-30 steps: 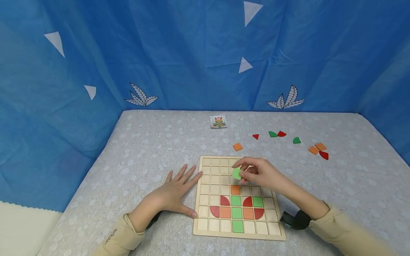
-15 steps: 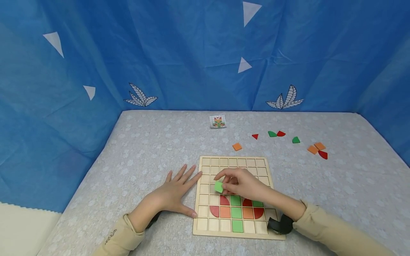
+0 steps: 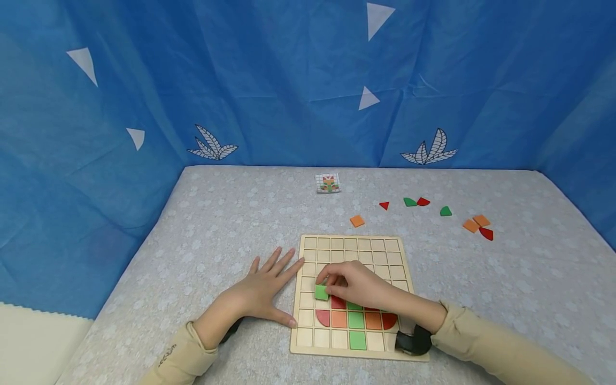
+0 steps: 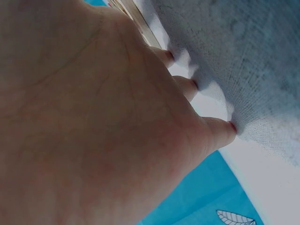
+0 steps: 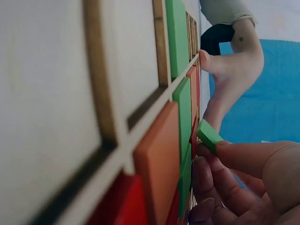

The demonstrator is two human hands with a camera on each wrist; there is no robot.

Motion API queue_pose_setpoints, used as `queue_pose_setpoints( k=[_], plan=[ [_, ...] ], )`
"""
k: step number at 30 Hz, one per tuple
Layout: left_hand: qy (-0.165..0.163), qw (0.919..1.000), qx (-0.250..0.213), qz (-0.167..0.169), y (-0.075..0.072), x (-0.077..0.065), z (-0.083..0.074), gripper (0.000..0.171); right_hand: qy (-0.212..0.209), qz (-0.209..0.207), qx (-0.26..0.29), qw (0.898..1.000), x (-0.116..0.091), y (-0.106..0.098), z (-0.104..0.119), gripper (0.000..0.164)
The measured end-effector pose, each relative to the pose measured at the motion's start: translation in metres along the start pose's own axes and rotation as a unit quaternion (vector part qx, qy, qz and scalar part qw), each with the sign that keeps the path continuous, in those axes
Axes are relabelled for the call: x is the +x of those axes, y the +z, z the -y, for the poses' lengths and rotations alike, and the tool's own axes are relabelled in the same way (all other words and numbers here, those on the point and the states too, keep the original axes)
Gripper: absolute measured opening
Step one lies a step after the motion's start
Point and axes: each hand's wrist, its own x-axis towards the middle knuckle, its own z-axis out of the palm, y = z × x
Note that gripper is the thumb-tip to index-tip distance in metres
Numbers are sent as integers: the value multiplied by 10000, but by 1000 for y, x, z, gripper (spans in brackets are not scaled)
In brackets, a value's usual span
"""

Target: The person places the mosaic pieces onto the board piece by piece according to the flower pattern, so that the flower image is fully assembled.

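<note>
My right hand [image 3: 358,283] pinches a light green square tile [image 3: 321,292] between thumb and fingers, low over the left part of the wooden grid board [image 3: 312,243]. In the right wrist view the green tile [image 5: 209,134] is tilted, one edge close to the board. Just below it in the head view lies a red quarter-circle [image 3: 323,318], with an orange square [image 3: 339,319] beside it. Green squares form a column in the middle, the lowest being a green tile [image 3: 357,340]. My left hand [image 3: 262,289] rests with spread fingers on the cloth, thumb and index at the board's left edge.
A small pattern card [image 3: 328,183] lies behind the board. Loose on the cloth are an orange square [image 3: 357,221], a red triangle [image 3: 384,205], a green quarter-circle [image 3: 410,202] and several more pieces at the right. A blue curtain [image 3: 298,85] hangs behind the table.
My right hand has carried the green square left and toward me, from the board's upper middle to its left part, and lower. The left hand has stayed in place.
</note>
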Motion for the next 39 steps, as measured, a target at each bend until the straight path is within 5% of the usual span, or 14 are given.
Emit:
queue_pose_setpoints(
  k=[10,25,39],
  plan=[
    [42,10000,-26,9,-1,0,-1,116,-82,80,-518,9986,-2,1,5,15],
    [37,10000,-54,35,-1,-1,-1,116,-359,162,-591,9975,-2,1,3,15],
    [31,10000,49,47,-2,-1,-1,116,-205,3,-709,9973,-5,-3,11,11]
  ],
)
